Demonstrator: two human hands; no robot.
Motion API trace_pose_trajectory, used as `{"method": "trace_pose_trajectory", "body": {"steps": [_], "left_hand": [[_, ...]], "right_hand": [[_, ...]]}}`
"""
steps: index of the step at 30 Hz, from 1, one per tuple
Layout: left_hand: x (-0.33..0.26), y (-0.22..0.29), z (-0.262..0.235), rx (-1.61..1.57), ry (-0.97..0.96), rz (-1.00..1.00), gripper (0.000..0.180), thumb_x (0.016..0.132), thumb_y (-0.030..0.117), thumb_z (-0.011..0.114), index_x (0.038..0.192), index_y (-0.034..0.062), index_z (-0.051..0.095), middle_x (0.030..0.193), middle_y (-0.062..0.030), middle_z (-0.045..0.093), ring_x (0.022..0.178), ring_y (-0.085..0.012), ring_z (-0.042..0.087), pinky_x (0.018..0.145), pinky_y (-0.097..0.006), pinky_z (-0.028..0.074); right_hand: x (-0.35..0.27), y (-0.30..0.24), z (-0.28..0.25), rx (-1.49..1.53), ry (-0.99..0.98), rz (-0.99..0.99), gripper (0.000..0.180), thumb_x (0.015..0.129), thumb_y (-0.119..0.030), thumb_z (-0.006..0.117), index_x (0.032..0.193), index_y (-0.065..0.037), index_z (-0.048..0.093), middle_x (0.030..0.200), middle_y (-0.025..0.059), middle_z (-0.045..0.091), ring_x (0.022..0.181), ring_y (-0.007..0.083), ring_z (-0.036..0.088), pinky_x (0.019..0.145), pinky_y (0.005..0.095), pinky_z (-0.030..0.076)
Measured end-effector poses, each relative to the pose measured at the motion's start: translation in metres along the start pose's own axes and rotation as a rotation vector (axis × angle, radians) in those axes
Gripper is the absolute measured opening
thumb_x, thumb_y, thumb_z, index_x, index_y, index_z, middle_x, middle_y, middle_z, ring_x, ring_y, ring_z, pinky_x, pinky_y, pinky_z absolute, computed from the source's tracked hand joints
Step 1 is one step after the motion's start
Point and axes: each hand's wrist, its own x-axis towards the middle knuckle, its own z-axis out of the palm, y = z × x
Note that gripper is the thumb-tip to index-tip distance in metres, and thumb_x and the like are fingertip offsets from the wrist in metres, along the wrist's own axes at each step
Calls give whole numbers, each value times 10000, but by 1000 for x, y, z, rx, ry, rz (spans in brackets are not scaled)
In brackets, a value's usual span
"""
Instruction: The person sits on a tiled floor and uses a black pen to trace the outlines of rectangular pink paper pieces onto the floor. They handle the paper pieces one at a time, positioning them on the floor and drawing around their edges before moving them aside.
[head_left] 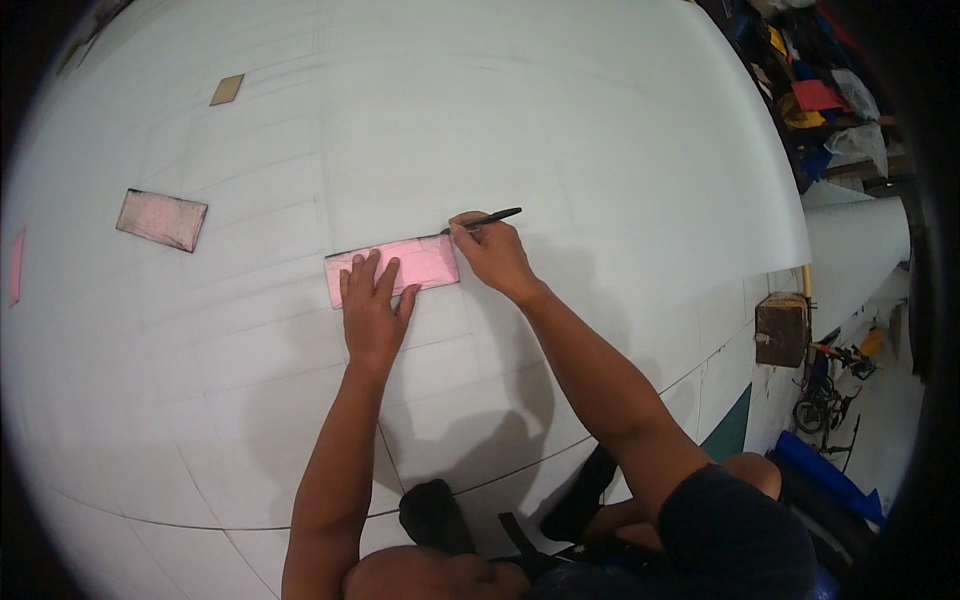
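A pink rectangular template [425, 262] lies on a large white sheet [560, 130] that has faint ruled lines drawn across it. My left hand [372, 305] rests flat on the template's left half, fingers spread. In my right hand [490, 255] is a black pen [505, 214], gripped near its lower end. Its tip meets the sheet at the template's upper right corner, and its back end points up and right. A dark line runs along the template's far edge.
Further left on the sheet lie a worn pinkish rectangle [162, 220], a small tan piece [227, 90] and a pink strip [16, 268]. To the right are a brown box [781, 330], a heap of colourful scraps [820, 95], a small bicycle [825, 405] and a blue roll [825, 475].
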Motion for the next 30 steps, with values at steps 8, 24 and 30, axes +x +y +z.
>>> {"method": "trace_pose_trajectory", "body": {"steps": [8, 24, 30], "left_hand": [[0, 2, 0, 8, -18, 2, 492, 909, 317, 799, 1322, 80, 674, 1461, -193, 570, 1403, -429, 493, 1186, -598, 339], [1, 2, -2, 16, 33, 37, 454, 895, 316, 810, 1267, 77, 703, 1431, -186, 591, 1366, -436, 527, 1147, -602, 383], [1, 1, -3, 5, 28, 24, 460, 890, 311, 812, 1270, 76, 703, 1431, -192, 592, 1363, -438, 527, 1156, -603, 371]], "right_hand": [[-6, 12, 1, -3, 97, -13, 265, 993, -236, 640, 1086, -4, 729, 939, 198, 753, 850, 321, 736, 778, 408, 564], [-64, 8, -13, -255, -30, -406, 173, 979, -96, 674, 1142, -38, 684, 1057, 109, 674, 921, 289, 688, 780, 361, 563], [-66, -6, -11, -106, -5, -157, 235, 1002, -216, 658, 1121, -21, 713, 1046, 157, 721, 932, 319, 710, 797, 414, 569]]}}
